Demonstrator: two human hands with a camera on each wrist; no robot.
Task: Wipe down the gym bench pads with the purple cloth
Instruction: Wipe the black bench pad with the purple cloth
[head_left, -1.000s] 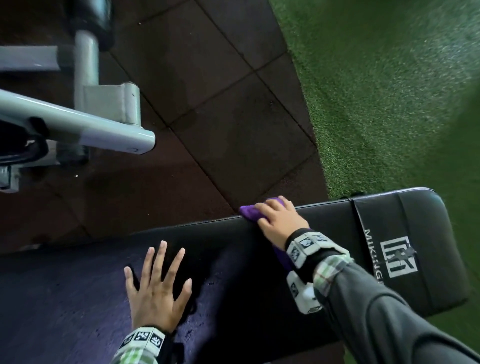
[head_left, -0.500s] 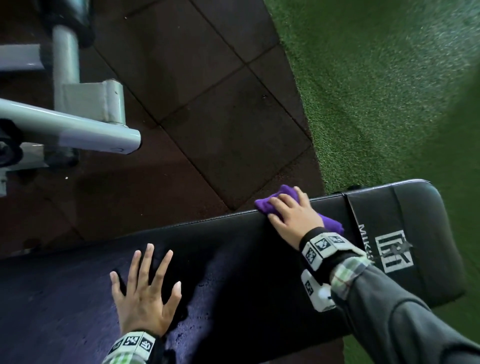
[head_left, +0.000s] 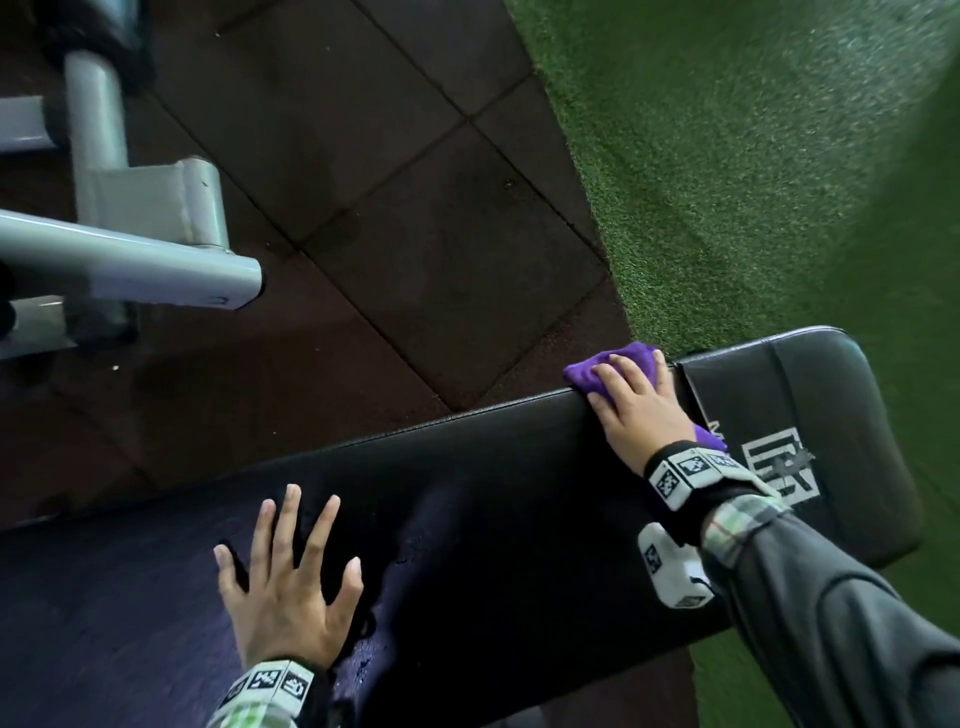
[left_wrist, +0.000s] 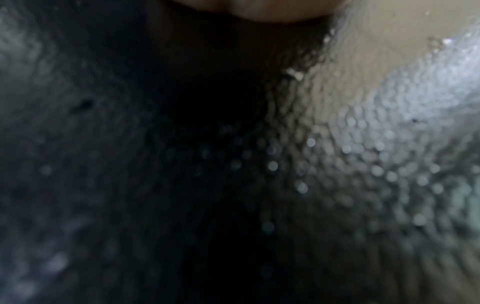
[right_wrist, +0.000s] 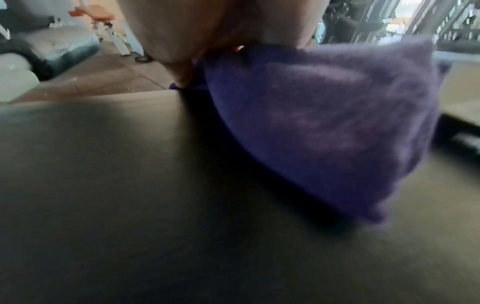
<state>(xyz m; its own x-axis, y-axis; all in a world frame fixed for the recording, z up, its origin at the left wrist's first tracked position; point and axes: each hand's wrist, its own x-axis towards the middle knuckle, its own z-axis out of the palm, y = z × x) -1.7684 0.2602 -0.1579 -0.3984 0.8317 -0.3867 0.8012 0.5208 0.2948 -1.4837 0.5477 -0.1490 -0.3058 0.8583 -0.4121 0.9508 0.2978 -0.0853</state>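
Observation:
A long black bench pad (head_left: 493, 493) runs across the head view, with a second black pad carrying a white logo (head_left: 810, 405) at its right end. My right hand (head_left: 639, 410) lies on the purple cloth (head_left: 592, 366) and presses it onto the pad's far edge, beside the seam between the two pads. In the right wrist view the cloth (right_wrist: 324, 123) bulges under my palm on the pad (right_wrist: 130, 185). My left hand (head_left: 291, 587) rests flat on the pad with fingers spread. The left wrist view shows only blurred pad surface (left_wrist: 363, 154).
A grey steel machine frame (head_left: 130, 265) stands on the floor at the left, beyond the bench. Dark rubber floor tiles (head_left: 415, 208) lie behind the pad, and green turf (head_left: 727, 156) covers the floor to the right.
My right hand has slid the cloth to the right along the pad's far edge, toward the logo pad. The left hand has stayed flat in place.

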